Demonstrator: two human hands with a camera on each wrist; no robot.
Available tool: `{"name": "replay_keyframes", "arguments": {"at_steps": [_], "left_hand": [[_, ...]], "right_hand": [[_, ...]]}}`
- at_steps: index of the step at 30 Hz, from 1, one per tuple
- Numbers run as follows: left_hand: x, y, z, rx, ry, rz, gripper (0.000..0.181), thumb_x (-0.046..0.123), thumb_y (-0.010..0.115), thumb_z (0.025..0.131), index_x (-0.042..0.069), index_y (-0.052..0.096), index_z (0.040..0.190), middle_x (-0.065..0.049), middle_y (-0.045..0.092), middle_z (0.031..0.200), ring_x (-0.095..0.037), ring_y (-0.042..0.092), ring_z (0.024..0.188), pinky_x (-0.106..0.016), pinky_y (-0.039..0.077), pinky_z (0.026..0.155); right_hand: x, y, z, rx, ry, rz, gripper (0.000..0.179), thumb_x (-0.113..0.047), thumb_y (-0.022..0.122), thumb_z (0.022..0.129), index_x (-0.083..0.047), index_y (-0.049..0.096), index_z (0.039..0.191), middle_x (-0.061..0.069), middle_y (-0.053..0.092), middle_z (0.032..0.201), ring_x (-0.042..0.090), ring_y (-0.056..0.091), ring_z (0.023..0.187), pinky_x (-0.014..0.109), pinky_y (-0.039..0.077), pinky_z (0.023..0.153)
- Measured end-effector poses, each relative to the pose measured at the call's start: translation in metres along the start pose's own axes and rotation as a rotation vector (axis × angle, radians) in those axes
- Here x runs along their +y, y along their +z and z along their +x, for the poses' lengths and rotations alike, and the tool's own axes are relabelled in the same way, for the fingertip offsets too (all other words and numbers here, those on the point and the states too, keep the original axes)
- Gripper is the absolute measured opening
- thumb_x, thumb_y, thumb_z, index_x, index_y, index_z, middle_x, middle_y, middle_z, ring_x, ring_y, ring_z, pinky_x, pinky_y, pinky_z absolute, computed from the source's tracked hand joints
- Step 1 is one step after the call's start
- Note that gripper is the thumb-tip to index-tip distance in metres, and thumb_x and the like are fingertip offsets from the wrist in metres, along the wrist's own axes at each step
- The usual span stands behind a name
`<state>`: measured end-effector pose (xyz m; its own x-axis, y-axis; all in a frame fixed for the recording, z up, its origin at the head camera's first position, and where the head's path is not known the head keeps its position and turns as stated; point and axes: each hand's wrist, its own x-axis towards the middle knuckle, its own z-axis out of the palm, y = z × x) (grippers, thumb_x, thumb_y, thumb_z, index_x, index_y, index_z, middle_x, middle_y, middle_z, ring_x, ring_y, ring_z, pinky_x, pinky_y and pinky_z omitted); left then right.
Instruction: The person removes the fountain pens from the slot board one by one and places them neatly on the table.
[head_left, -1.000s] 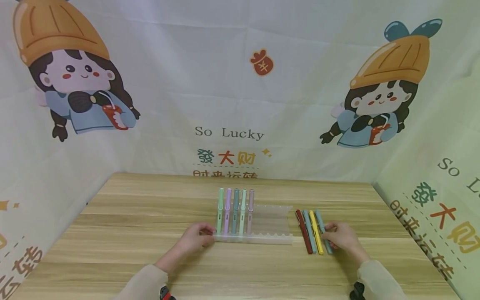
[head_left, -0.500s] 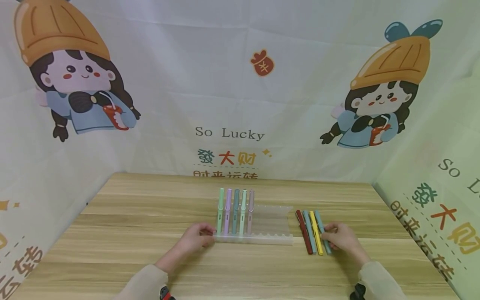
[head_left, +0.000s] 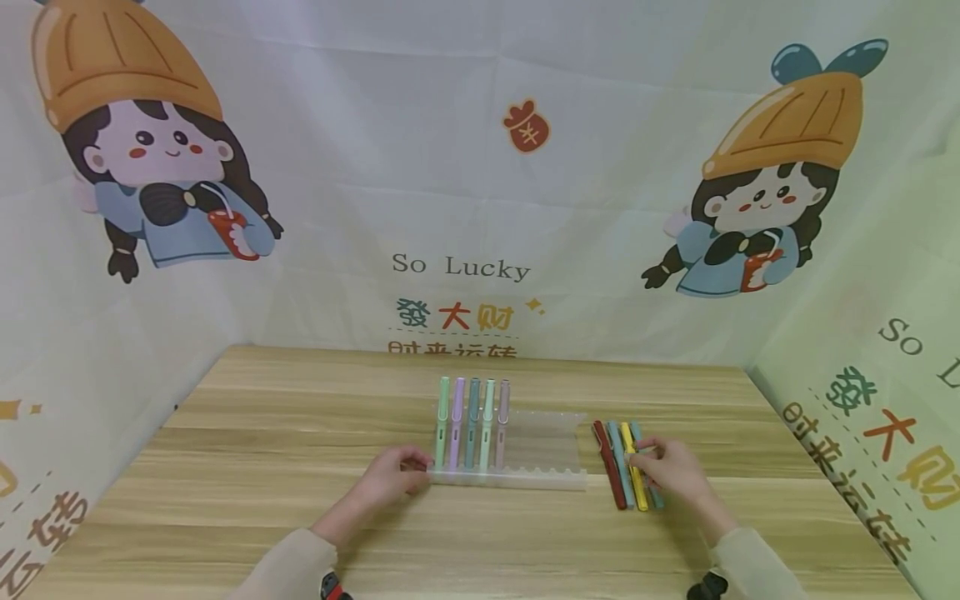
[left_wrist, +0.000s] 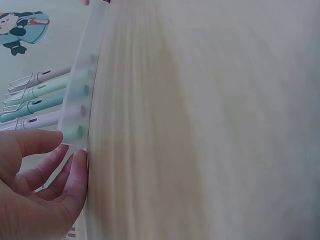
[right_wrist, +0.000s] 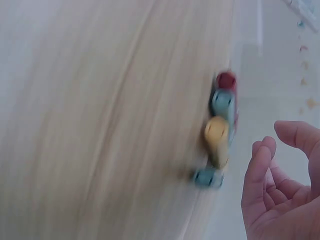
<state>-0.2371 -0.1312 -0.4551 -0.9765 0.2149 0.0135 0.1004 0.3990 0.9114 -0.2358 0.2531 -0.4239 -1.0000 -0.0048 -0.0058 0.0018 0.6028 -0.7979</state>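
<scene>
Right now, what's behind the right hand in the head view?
The rightmost blue pen: its ends show, its middle is covered. The right hand also hides part of the yellow pen.

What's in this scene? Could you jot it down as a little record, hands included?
Surface: wooden table
Holder: clear rack with notched front edge
Pens in rack, left to right: green, lilac, teal, mint, mauve
Loose pens, right of rack: red, blue, yellow, second blue
Left hand: holding the rack's left end
Right hand: at the yellow and second blue pens, gripping none; contact unclear
Backdrop: pale cloth with cartoon figures
</scene>
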Motion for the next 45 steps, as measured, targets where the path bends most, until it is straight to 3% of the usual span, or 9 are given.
{"name": "replay_keyframes", "arguments": {"at_steps": [7, 13, 18, 30, 38, 45], "left_hand": [[0.001, 0.001, -0.001, 0.003, 0.001, -0.008, 0.018, -0.002, 0.061, 0.076, -0.007, 0.058, 0.092, -0.006, 0.057, 0.080, -0.016, 0.053, 0.072, -0.030, 0.048, 0.060], [0.001, 0.001, -0.001, 0.000, 0.006, -0.005, 0.018, -0.002, 0.061, 0.076, -0.007, 0.057, 0.093, -0.006, 0.057, 0.081, -0.016, 0.053, 0.072, -0.030, 0.048, 0.060], [0.004, 0.000, -0.003, 0.006, -0.002, -0.011, 0.019, -0.001, 0.061, 0.076, -0.008, 0.057, 0.093, -0.007, 0.057, 0.081, -0.017, 0.053, 0.072, -0.031, 0.048, 0.060], [0.004, 0.001, -0.002, 0.015, -0.013, -0.016, 0.019, -0.001, 0.062, 0.076, -0.008, 0.057, 0.093, -0.007, 0.057, 0.082, -0.016, 0.052, 0.072, -0.030, 0.048, 0.060], [0.003, 0.001, -0.002, 0.020, 0.000, -0.015, 0.018, -0.002, 0.063, 0.075, -0.008, 0.057, 0.092, -0.007, 0.057, 0.080, -0.017, 0.053, 0.071, -0.031, 0.048, 0.059], [0.002, 0.001, -0.002, 0.016, 0.003, -0.016, 0.018, -0.002, 0.062, 0.076, -0.008, 0.057, 0.092, -0.007, 0.057, 0.081, -0.017, 0.053, 0.071, -0.030, 0.048, 0.059]], "right_hand": [[-0.016, 0.022, 0.000, -0.026, 0.004, 0.065, 0.027, -0.012, 0.060, 0.082, 0.005, 0.056, 0.102, 0.009, 0.053, 0.070, 0.017, 0.051, 0.051, 0.029, 0.047, 0.049], [-0.023, 0.037, 0.002, -0.033, -0.049, 0.125, 0.022, -0.005, 0.059, 0.080, 0.007, 0.057, 0.100, 0.009, 0.054, 0.069, 0.017, 0.052, 0.051, 0.030, 0.048, 0.049], [-0.028, 0.046, 0.002, -0.068, -0.099, 0.136, 0.022, -0.004, 0.058, 0.081, 0.008, 0.057, 0.100, 0.008, 0.053, 0.064, 0.014, 0.051, 0.049, 0.030, 0.048, 0.048], [-0.043, 0.070, 0.004, -0.082, -0.121, 0.183, 0.022, -0.002, 0.060, 0.080, 0.007, 0.058, 0.100, 0.008, 0.057, 0.069, 0.015, 0.053, 0.049, 0.028, 0.047, 0.048], [-0.055, 0.085, 0.005, -0.101, -0.201, 0.205, 0.023, -0.001, 0.060, 0.078, 0.009, 0.057, 0.098, 0.007, 0.059, 0.070, 0.014, 0.053, 0.048, 0.028, 0.048, 0.047], [-0.064, 0.100, 0.009, -0.123, -0.192, 0.231, 0.022, -0.002, 0.059, 0.079, 0.009, 0.057, 0.099, 0.005, 0.056, 0.069, 0.012, 0.052, 0.050, 0.026, 0.048, 0.048]]}}
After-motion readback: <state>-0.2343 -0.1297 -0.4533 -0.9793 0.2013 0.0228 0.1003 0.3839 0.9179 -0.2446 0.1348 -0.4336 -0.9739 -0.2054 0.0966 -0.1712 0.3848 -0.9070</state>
